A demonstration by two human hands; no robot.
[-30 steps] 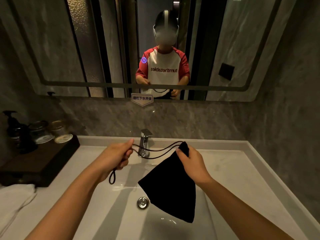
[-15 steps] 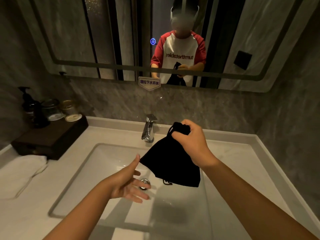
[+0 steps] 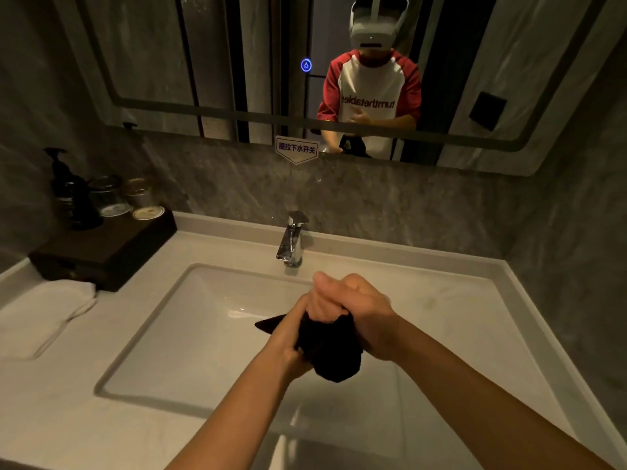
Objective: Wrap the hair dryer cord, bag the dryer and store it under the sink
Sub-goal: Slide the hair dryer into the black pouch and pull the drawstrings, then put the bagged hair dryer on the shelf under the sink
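Over sink: both hands, left hand, right hand, clenched on black bag; shirt reads mirrored "turnthetables"

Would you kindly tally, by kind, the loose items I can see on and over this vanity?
Black drawstring bag, held by both hands over the sink: 1
Dark pump bottle: 1
Lidded jars on the dark tray: 2
Folded white towel: 1
Total: 5, not counting the tray
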